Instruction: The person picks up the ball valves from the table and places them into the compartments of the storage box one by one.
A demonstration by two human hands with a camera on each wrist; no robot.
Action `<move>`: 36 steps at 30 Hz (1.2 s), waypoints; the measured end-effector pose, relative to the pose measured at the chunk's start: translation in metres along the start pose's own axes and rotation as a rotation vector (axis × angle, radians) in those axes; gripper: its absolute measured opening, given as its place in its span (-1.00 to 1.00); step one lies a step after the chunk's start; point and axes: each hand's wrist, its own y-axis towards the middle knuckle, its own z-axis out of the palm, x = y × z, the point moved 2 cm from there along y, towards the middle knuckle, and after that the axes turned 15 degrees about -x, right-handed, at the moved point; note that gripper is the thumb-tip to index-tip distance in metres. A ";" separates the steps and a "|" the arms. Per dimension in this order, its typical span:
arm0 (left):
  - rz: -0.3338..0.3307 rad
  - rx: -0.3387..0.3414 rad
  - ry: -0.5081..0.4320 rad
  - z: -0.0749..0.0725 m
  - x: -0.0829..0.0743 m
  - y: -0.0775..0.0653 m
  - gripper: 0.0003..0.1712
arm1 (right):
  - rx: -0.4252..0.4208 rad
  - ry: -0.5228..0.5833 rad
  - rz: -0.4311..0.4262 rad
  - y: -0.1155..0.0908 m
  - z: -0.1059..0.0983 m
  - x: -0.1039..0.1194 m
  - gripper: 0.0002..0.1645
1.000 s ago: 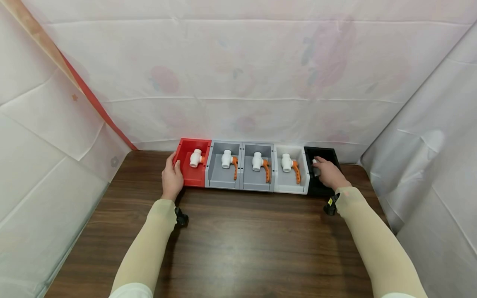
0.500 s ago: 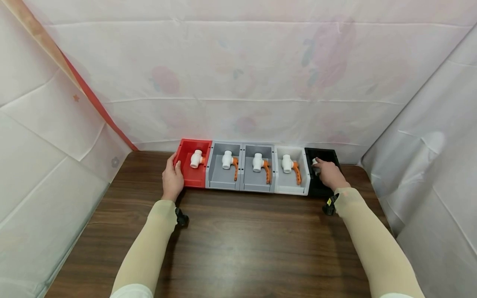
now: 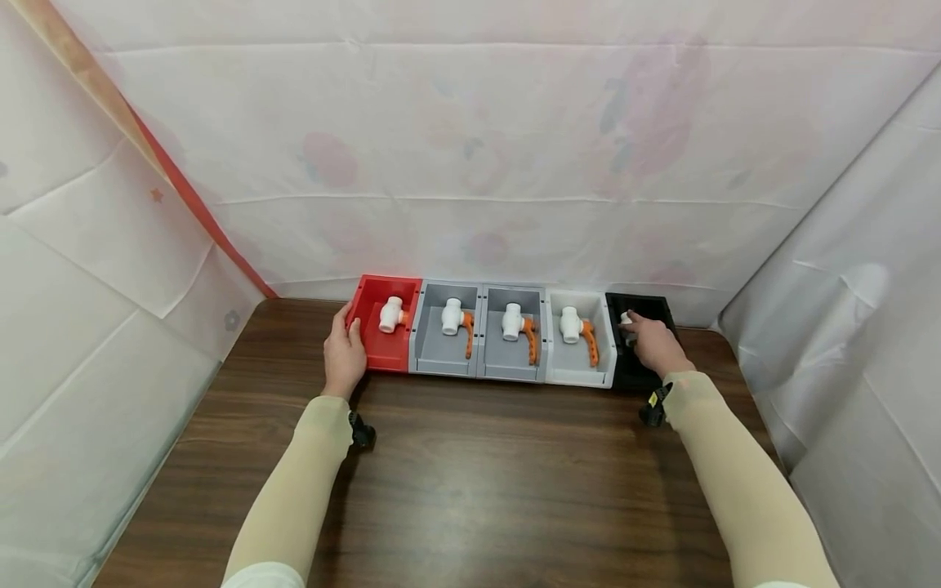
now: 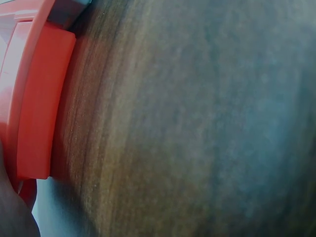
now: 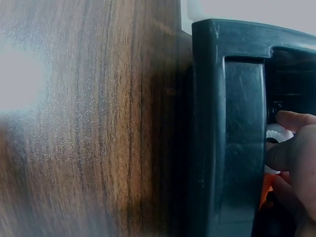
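My left hand [image 3: 344, 358] is at the left wall of the red bin [image 3: 387, 357], its thumb over the rim and its fingers along the outside; the left wrist view catches only part of that hand [image 4: 12, 212] beside the red bin [image 4: 37, 98]. Inside the black bin [image 3: 634, 377], my right hand [image 3: 659, 347] pinches a white ball valve [image 3: 626, 319] between thumb and fingers. The right wrist view has the valve's white end [image 5: 276, 132] between the fingertips, with a bit of orange handle [image 5: 266, 186] below; most of this valve is hidden.
Between the red and black bins stand two grey bins [image 3: 444, 359] and a white bin [image 3: 578, 373], all in one row. White ball valves with orange handles lie in the red bin, the grey bins and the white bin. A white cloth [image 3: 478, 122] hangs behind the wooden table [image 3: 470, 474].
The head view has shifted slightly, so everything sits a little to the right. The right fingers have moved slightly around the valve in the black bin; the left hand stays at the red bin.
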 end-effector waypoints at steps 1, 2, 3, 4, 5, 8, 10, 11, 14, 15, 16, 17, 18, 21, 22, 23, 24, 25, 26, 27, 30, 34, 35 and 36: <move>0.000 -0.002 -0.001 0.000 0.000 0.000 -0.45 | -0.002 0.004 0.000 0.000 0.000 -0.001 -0.38; 0.002 -0.003 -0.004 0.000 -0.001 0.000 -0.45 | -0.009 0.007 -0.003 0.001 0.001 -0.001 -0.37; 0.004 -0.005 -0.005 0.000 -0.001 0.000 -0.45 | -0.021 0.014 -0.002 0.001 0.001 -0.002 -0.37; 0.005 -0.006 -0.007 0.000 -0.001 0.000 -0.45 | -0.035 0.015 -0.002 0.002 0.002 -0.003 -0.36; 0.006 -0.006 -0.010 0.001 -0.001 0.000 -0.45 | -0.049 0.012 -0.001 0.003 0.003 -0.004 -0.35; 0.009 0.000 -0.010 0.001 -0.001 0.001 -0.45 | -0.089 0.003 0.010 0.003 0.009 -0.007 -0.34; 0.006 0.000 -0.007 0.000 -0.001 0.000 -0.45 | -0.108 0.001 0.021 0.002 0.013 -0.009 -0.32; 0.004 0.002 -0.005 0.000 -0.001 0.000 -0.45 | -0.115 0.003 0.027 0.002 0.014 -0.009 -0.32; 0.002 0.004 -0.002 0.000 -0.003 -0.002 -0.45 | -0.120 0.011 0.045 -0.001 0.015 -0.010 -0.31; 0.001 0.005 -0.001 0.000 -0.003 -0.002 -0.45 | -0.119 0.014 0.052 -0.002 0.014 -0.009 -0.30; 0.001 0.005 -0.001 0.000 -0.003 -0.002 -0.45 | -0.119 0.013 0.055 -0.003 0.014 -0.009 -0.30; 0.003 0.003 -0.001 0.000 -0.003 -0.002 -0.45 | -0.118 0.013 0.057 -0.003 0.014 -0.009 -0.30; 0.006 0.002 0.000 0.000 -0.003 -0.002 -0.45 | -0.117 0.015 0.061 -0.003 0.014 -0.009 -0.30; 0.010 0.003 -0.002 0.001 -0.002 0.000 -0.44 | -0.125 0.028 0.071 -0.003 0.016 -0.010 -0.30; 0.010 0.005 -0.004 0.001 -0.002 0.000 -0.44 | -0.126 0.034 0.076 -0.003 0.016 -0.010 -0.29; 0.011 0.006 -0.007 0.001 -0.001 0.001 -0.44 | -0.122 0.041 0.084 -0.003 0.017 -0.010 -0.28; 0.010 0.008 -0.010 0.001 -0.001 0.001 -0.44 | -0.116 0.050 0.093 -0.003 0.018 -0.010 -0.28; 0.008 0.010 -0.013 0.001 -0.001 0.001 -0.44 | -0.106 0.056 0.103 -0.003 0.019 -0.010 -0.27; 0.001 0.012 -0.015 0.001 -0.001 0.000 -0.44 | -0.096 0.063 0.110 -0.004 0.019 -0.009 -0.25; -0.004 0.013 -0.017 0.001 -0.001 0.000 -0.44 | -0.087 0.067 0.116 -0.004 0.019 -0.008 -0.24; -0.016 0.017 -0.019 0.001 0.001 -0.001 -0.43 | -0.069 0.079 0.131 -0.008 0.018 -0.004 -0.18; -0.013 0.025 -0.028 0.000 0.006 0.000 -0.42 | -0.105 0.076 0.093 -0.014 0.015 0.000 -0.17; -0.014 0.030 -0.034 -0.001 0.009 0.001 -0.41 | -0.121 0.074 0.076 -0.016 0.014 0.001 -0.21; -0.022 0.036 -0.038 -0.002 0.011 0.001 -0.41 | -0.135 0.074 0.058 -0.018 0.014 0.002 -0.25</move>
